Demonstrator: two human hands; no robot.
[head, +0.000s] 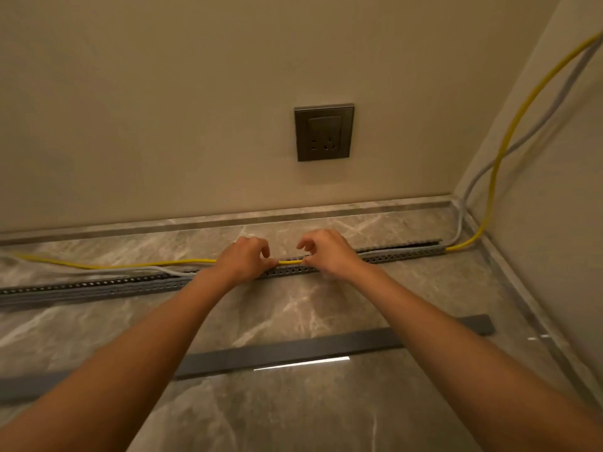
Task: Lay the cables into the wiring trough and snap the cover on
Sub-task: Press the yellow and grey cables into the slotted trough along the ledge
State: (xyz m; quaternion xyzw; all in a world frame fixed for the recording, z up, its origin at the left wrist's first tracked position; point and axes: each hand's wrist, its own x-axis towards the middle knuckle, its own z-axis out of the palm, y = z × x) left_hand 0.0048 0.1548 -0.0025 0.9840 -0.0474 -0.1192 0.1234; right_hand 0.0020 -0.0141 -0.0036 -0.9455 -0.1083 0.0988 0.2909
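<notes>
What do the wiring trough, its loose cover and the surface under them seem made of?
Wiring trough: grey plastic, probably, matte, with rows of punched slots along its walls. Cover: likely the same grey plastic, a flat matte strip. Surface: polished stone or stone-look tile, grey with white veins and a bright reflection; which one cannot be told.

Single head view, forward and down, close over marble surface (293, 419)

My left forearm (137, 347) and right forearm (456, 337) are bare skin as far back as I can see, smooth and narrowing toward the wrists. My left hand (243, 257) and right hand (329, 252) are bare as well. Fingernails are too small to make out.
</notes>
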